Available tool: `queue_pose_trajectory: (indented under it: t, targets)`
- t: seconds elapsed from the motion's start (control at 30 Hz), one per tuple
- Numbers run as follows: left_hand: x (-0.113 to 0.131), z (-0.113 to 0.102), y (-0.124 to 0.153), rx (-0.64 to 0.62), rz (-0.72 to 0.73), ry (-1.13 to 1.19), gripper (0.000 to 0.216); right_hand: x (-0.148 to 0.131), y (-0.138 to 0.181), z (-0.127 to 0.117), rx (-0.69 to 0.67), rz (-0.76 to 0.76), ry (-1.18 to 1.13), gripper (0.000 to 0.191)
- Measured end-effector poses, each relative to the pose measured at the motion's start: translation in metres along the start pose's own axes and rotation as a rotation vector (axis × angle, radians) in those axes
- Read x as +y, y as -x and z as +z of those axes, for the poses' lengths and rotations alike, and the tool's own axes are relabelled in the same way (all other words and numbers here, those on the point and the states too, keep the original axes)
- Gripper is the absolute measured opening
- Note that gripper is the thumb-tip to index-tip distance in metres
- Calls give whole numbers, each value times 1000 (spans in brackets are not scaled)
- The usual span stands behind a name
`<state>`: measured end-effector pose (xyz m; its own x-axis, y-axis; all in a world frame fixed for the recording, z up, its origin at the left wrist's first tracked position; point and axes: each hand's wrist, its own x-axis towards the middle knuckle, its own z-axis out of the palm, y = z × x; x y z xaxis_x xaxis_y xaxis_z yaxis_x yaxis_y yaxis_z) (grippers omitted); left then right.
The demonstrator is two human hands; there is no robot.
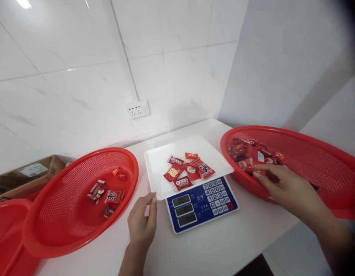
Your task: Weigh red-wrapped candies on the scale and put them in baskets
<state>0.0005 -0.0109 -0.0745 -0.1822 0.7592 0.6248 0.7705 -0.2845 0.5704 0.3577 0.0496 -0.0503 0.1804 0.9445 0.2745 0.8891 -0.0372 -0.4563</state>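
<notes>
A white weighing tray (pixel 157 163) tops a blue electronic scale (pixel 201 205), with several red-wrapped snacks (pixel 183 172) lying loose on it. At the tray's near left corner is my left hand (pixel 141 222), its fingers curled and thumb and forefinger closed at the edge. Reaching into the right red basket (pixel 298 134), my right hand (pixel 281 182) pinches a small red snack packet (pixel 258 164). A pile of red-wrapped snacks (pixel 245 151) lies in that basket behind the fingers; my hand hides part of it.
To the left a second red basket (pixel 59 191) holds several wrapped snacks (pixel 114 196). Beyond it are a cardboard box (pixel 30 172) and another red container (pixel 7 218). A wall socket (pixel 138 109) is above the white table (pixel 177 249).
</notes>
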Motion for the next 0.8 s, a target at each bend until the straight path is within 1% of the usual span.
queue_pose_trajectory:
  t: [0.2, 0.3, 0.4, 0.47, 0.53, 0.6, 0.63, 0.67, 0.7, 0.73, 0.77, 0.8]
  targets:
    - [1, 0, 2, 15, -12, -12, 16, 10, 0, 7, -14, -21, 94, 38]
    - [2, -1, 1, 11, -3, -18, 15, 13, -1, 11, -44, 34, 145, 43]
    - [2, 0, -1, 6, 16, -20, 14, 12, -2, 11, -20, 7, 163, 47]
    - [3, 0, -1, 13, 27, -25, 14, 8, 1, 8, 56, -54, 141, 47]
    - [4, 0, 0, 21, 47, -29, 14, 1, 8, 3, 189, -121, 64, 47]
    - [7, -1, 2, 30, 83, -38, 12, -8, 23, 2, 320, -262, -61, 41]
    - [9, -1, 2, 37, 105, -45, 12, -12, 33, 5, 340, -368, -125, 36]
    - [12, -2, 3, 42, 127, -53, 12, -17, 44, 10, 297, -517, -203, 29]
    - [14, -3, 2, 41, 145, -62, 12, -21, 56, 18, 179, -622, -277, 22]
    - [17, -3, 1, 29, 157, -73, 12, -25, 68, 29, 31, -692, -350, 17]
    - [21, -3, -1, 3, 157, -85, 13, -29, 80, 42, -178, -716, -417, 15]
    - [25, -3, -5, -40, 144, -94, 14, -33, 91, 56, -400, -702, -475, 16]
